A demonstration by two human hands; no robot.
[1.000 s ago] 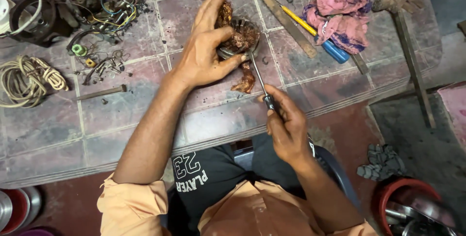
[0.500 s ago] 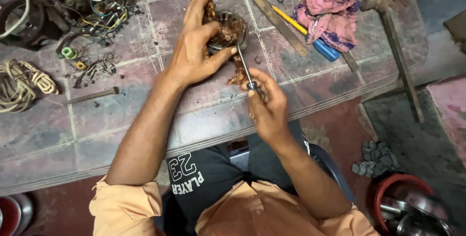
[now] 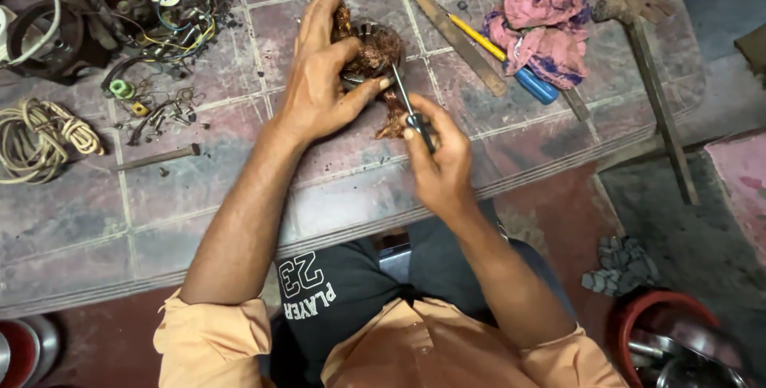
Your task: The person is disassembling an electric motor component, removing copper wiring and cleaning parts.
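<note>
Hands: left (image 3: 323,85) clasps the copper-wound motor part (image 3: 373,51); right (image 3: 439,161) grips a screwdriver (image 3: 405,105) against it.

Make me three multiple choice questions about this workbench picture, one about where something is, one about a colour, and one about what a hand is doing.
1. Where does the coil of pale cord lie?
A. at the bench's left edge
B. under the pink rag
C. in the red tub

2. What colour is the crumpled rag at the back right of the bench?
A. green
B. pink
C. white

3. What is the right hand doing?
A. resting flat on the bench
B. gripping a thin screwdriver whose tip reaches into the copper-wound motor part
C. holding the rag

Answers:
1. A, the coil sits far left, apart from the rag and tub.
2. B, its folds are pink, beside a tool with a blue and yellow handle.
3. B, the fingers close round the handle while the left hand clasps the part.
</note>
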